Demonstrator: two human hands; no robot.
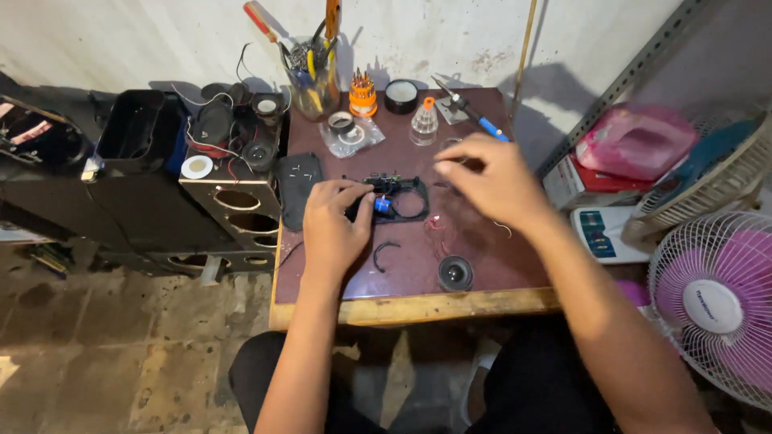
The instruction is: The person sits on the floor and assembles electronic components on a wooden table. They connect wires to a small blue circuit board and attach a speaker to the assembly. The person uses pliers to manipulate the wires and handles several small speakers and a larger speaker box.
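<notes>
My left hand (334, 225) rests on the dark red table (418, 277), its thumb and fingers pinching the left end of a black plastic frame (402, 197) that carries a small circuit board and a blue part (383, 205). My right hand (486, 177) hovers to the right of the frame with fingertips pinched together; a thin wire seems to be between them, but it is too small to be sure. A small round black speaker (455, 273) lies near the table's front edge. A curved black piece (384, 253) lies beside my left hand.
At the back stand a jar of tools (312, 80), an orange screwdriver-bit set (363, 95), a roll of black tape (401, 96), a clear bottle (424, 122) and a blue-handled soldering iron (474, 116). Speaker cabinets (233, 201) sit at left; fans (712, 297) at right.
</notes>
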